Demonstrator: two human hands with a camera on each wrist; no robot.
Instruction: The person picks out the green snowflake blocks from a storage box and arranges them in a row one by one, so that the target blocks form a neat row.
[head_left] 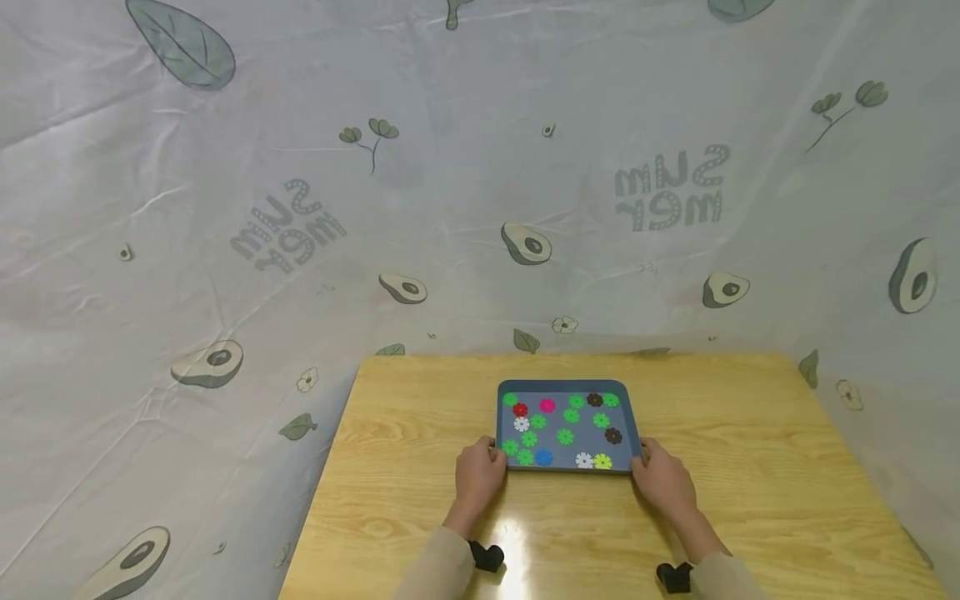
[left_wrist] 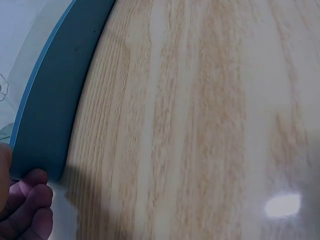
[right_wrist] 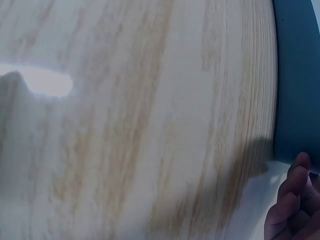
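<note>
A grey-blue rectangular tray (head_left: pixel 555 385) lies on the wooden table, with many small notched plastic discs spread flat inside. Most are green, such as the disc (head_left: pixel 566 437) near the middle; others are brown (head_left: pixel 613 436), white (head_left: pixel 521 424), red, pink, blue and yellow. My left hand (head_left: pixel 480 475) grips the tray's near left corner, thumb by the rim. At the near right corner my right hand (head_left: pixel 666 479) holds it likewise. Both wrist views show the tray's outer wall (left_wrist: pixel 55 85) with curled fingertips (right_wrist: pixel 295 182) at its lower corner; the thumbs are mostly hidden there.
The wooden table (head_left: pixel 405 433) extends to both sides of the tray and in front of it. Behind and to the left and right hangs a pale sheet (head_left: pixel 450 183) printed with avocados and leaves. A black strap piece (head_left: pixel 487 557) shows at the left wrist, another (head_left: pixel 675 577) at the right.
</note>
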